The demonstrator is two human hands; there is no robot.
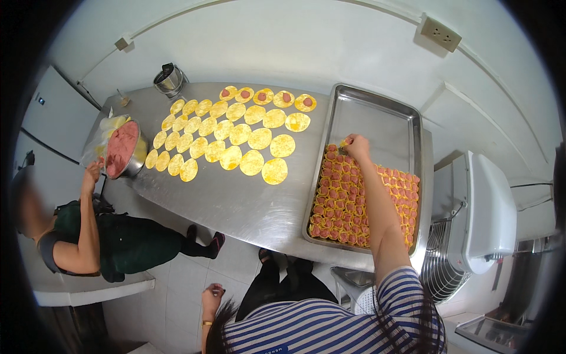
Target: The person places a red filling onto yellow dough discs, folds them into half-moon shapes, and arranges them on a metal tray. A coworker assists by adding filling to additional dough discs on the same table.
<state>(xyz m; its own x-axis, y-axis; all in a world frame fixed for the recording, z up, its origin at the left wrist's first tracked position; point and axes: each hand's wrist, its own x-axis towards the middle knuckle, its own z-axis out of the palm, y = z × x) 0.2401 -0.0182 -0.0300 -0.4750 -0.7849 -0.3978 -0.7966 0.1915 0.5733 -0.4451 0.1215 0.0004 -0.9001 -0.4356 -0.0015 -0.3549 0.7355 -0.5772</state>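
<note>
My right hand (pixel 358 147) reaches over the metal tray (pixel 337 112) and pinches a meat-filled dumpling (pixel 344 143) in a yellow wrapper. It is at the far left end of the packed rows of open-topped dumplings (pixel 345 203). Part of the dumpling is hidden by my fingers. My left hand (pixel 213 297) hangs low beside my body, away from the table, its fingers loosely bent and nothing visible in them. Left of the tray, round yellow wrappers (pixel 240 134) lie in rows; several in the farthest row carry a ball of pink meat filling (pixel 263 97).
At the left, a co-worker's hand (pixel 93 171) is at a steel bowl (pixel 141 150) of pink filling (pixel 122 147). A small metal pail (pixel 169 81) stands by the wall. A white machine with a wire guard (pixel 477 206) is right of the steel table (pixel 247 209).
</note>
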